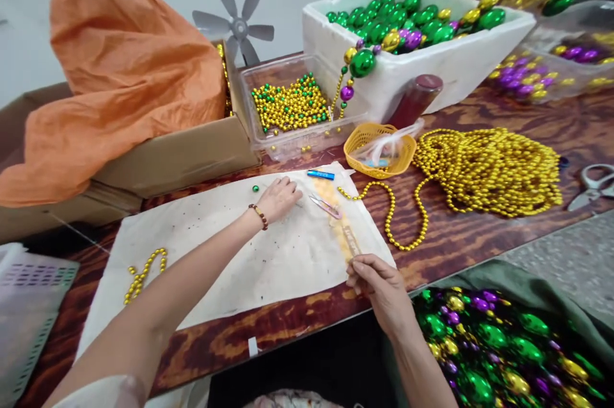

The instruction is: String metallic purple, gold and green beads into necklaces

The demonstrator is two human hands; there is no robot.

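Right hand (378, 280): thumb and fingertips pressed together, cloth (297, 254) edge beside; contents indiscernible. Left hand (281, 198): palm down, pinch undeterminable, green bead (256, 188) near its wrist side.

Cream cloth (297, 254) lay spread on the table (206, 352), kinda speckled, one shiny green bead (256, 188) loose toward its far side.

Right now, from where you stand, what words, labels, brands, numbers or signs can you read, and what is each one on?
None can be read with certainty.
Small blue tube: light marks along its side, too small to read.
White cloth: pale, letter-like marks on its yellowish strip, just above the right hand, too blurred to read.
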